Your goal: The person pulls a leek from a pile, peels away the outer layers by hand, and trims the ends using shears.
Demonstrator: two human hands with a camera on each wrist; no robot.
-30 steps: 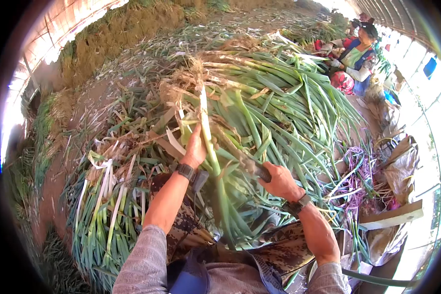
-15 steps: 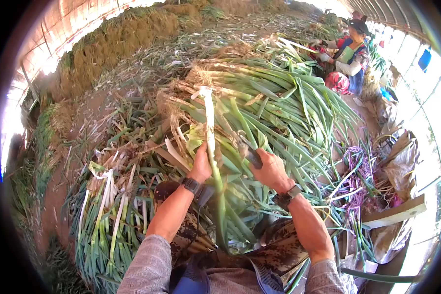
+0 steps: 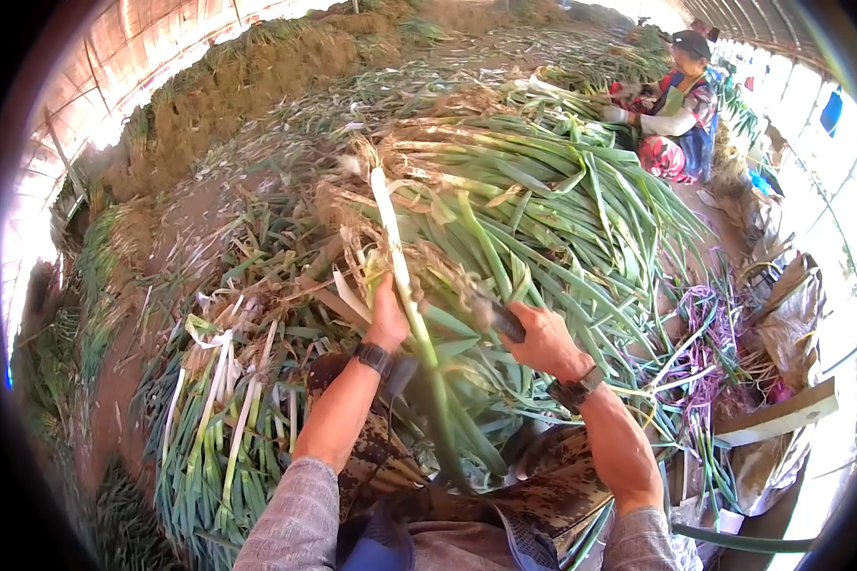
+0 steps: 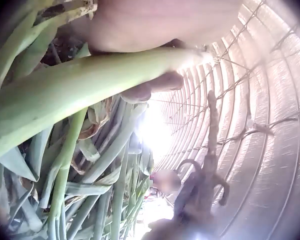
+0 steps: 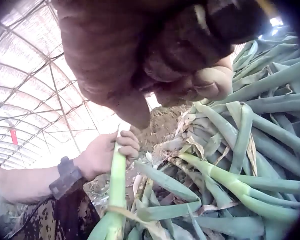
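Note:
A long leek point(image 3: 390, 224) with a white shank and green leaves stands tilted in front of me, its root end up and away. My left hand point(image 3: 388, 319) grips it around the middle; in the left wrist view fingertips point(image 4: 155, 87) show past the stalk point(image 4: 90, 82). To the right, my right hand point(image 3: 541, 338) holds a dark-handled tool point(image 3: 505, 322) whose brownish front part is blurred and points at the leek. Its exact kind cannot be told. Under both hands lies a large heap of untrimmed leeks point(image 3: 581, 219), roots to the left.
At the lower left lies a pile of leeks with white shanks point(image 3: 224, 419). Purple strands point(image 3: 690, 319), a wooden board point(image 3: 781, 411) and crumpled sacking point(image 3: 790, 305) are at right. Another person point(image 3: 681, 114) sits beyond the heap. Leaf scraps cover the ground behind.
The leek was nearly upright half a second ago; now its root end leans left. My right hand came closer to it, then drew back slightly right. The other person's head has lowered.

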